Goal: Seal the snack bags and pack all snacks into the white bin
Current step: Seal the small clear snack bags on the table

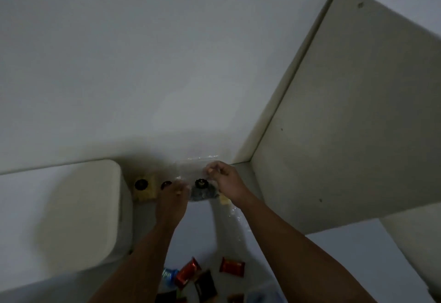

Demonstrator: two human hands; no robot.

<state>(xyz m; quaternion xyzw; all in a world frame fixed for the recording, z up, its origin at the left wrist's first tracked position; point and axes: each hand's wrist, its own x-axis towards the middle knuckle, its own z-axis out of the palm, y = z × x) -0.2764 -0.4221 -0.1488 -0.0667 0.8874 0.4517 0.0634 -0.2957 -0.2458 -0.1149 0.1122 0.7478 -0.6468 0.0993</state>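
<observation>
While both hands, left and right, pinch the clear bag top, I see its seal running left-right between them.

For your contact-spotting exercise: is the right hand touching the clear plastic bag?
Touching. The head view shows the right hand with its fingers pinching the upper edge of the clear plastic bag.

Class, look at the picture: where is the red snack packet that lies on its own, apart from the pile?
In the head view, the red snack packet lies low and right of centre on the pale surface, between the forearms, just right of the pile of wrappers.
</observation>
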